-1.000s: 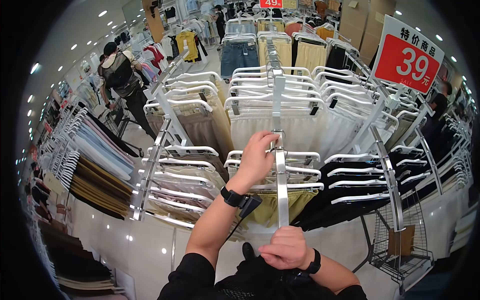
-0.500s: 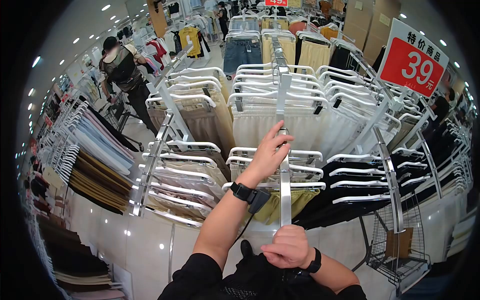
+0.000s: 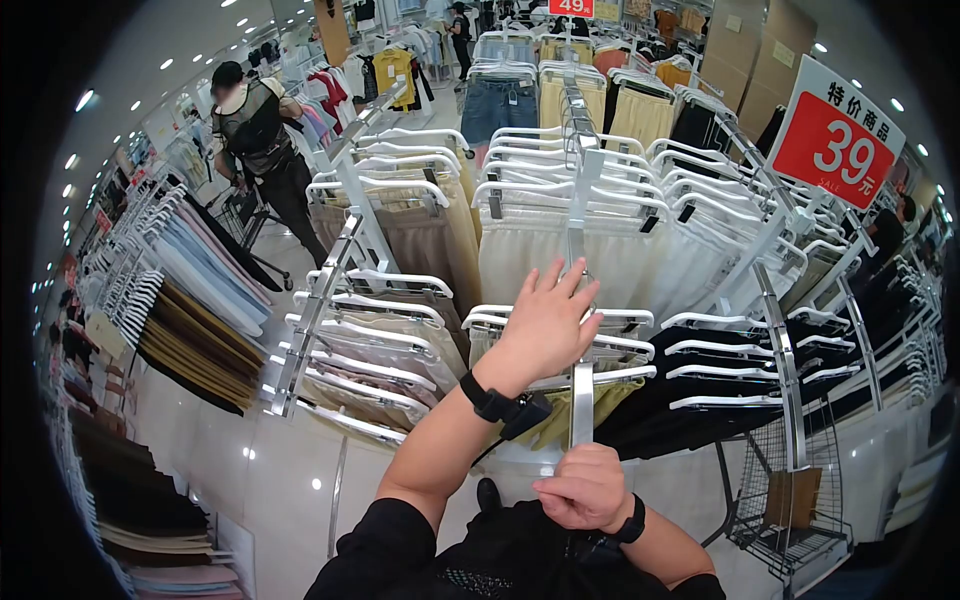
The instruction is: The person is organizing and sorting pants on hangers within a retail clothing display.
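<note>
My left hand (image 3: 548,325) is stretched forward with its fingers spread, the palm lying over the sloping metal rack arm (image 3: 577,225) and the white hangers (image 3: 628,320) hung on it. It holds nothing. A black wrist device with a cable sits on that forearm. My right hand (image 3: 585,490) is curled into a fist just below the lower tip of the rack arm, above black fabric (image 3: 520,560) at my body; I cannot tell if it grips anything. A yellow-green garment (image 3: 605,398) hangs at the front of the rack, with cream trousers (image 3: 525,262) higher up.
Black garments (image 3: 700,400) hang to the right, beige ones (image 3: 410,240) to the left. A red 39 price sign (image 3: 835,140) stands at upper right and a wire basket (image 3: 795,510) at lower right. A person (image 3: 255,130) with a cart stands in the left aisle.
My left hand has let go of the rack arm and opened, its fingers now spread flat. The view has shifted slightly. My right hand stays a fist at the arm's lower end.
</note>
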Demonstrator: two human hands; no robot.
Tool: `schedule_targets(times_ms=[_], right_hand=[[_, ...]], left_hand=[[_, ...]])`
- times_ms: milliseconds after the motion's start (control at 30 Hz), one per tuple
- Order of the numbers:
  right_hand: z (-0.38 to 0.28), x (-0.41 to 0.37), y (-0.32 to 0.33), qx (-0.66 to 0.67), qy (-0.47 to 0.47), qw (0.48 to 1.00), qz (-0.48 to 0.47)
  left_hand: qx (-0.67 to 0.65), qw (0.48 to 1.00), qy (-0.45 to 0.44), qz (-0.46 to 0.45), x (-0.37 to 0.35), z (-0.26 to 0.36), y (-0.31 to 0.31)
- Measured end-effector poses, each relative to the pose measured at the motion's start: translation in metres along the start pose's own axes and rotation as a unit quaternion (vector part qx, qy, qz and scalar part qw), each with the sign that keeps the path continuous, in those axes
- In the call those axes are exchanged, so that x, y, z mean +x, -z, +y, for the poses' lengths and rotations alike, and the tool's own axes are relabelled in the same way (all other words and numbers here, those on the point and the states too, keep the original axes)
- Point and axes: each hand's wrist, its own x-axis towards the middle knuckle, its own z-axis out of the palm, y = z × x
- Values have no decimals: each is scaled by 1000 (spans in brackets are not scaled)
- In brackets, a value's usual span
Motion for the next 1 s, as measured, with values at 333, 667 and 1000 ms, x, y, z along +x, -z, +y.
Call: schedule_targets(times_ms=[333,667,1000], right_hand=[[-1,0,0,-8,4,1000,-5],[-3,4,0,-32,-9,999,6],[-9,5,21,-131,-56,988,-60]], left_hand=[[-49,999,-6,11,-25,23,15],[-75,997,-16,18,-58,43,24],[-13,998,-38,41,-68,37,15]])
